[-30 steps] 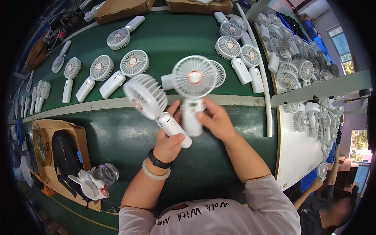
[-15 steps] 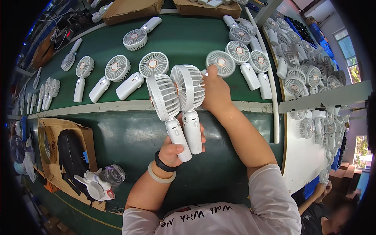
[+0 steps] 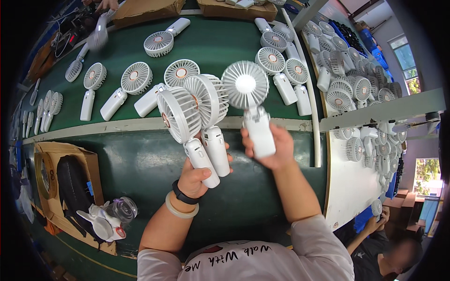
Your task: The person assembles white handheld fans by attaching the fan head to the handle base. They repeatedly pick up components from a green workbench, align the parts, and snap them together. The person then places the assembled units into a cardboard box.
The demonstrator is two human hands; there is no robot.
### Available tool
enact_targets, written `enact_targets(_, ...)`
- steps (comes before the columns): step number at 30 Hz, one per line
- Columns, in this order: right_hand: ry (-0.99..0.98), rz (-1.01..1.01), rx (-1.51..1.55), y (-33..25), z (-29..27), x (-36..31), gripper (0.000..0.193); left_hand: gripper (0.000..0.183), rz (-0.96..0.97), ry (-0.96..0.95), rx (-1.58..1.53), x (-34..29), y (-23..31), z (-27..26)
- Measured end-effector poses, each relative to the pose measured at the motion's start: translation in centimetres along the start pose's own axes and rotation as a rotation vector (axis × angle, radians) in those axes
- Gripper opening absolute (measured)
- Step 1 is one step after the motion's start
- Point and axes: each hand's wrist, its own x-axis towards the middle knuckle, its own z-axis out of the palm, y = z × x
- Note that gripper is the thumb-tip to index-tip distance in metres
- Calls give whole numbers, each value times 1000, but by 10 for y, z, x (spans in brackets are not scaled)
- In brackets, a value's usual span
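Two white handheld fans are gripped side by side by their handles in my left hand [image 3: 194, 180]; their round caged heads, one at the left [image 3: 178, 114] and one behind it [image 3: 207, 100], lean against each other. My right hand [image 3: 280, 149] is closed round the handle of another white handheld fan [image 3: 259, 136], held up with its head turned back-side out. All three are raised over the near edge of the green work surface. Behind my left hand's fans lies a fan with a copper-coloured hub [image 3: 182, 72].
More fans [image 3: 137, 78] lie spread across the green belt [image 3: 211, 42]. At right, fans are heaped on a white table [image 3: 344, 196] past a white rail [image 3: 317, 140]. A cardboard box [image 3: 89, 164] and a clear jar [image 3: 124, 208] stand left. Another person's hand [image 3: 110, 4] is far left; a co-worker sits lower right.
My right hand has drawn back from the belt and turned, now holding a fan upright by its handle. My left hand keeps its two fans. A person's hand with a blurred fan has appeared far left.
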Motion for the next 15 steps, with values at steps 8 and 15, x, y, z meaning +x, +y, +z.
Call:
enact_targets(8,-114,62,75,9,2,-7,54,83,14,5,5,-1,1,1)
enact_targets(15,199,-50,-370,29,9,-9,41,88,29,-8,-55,-4,-1,-3)
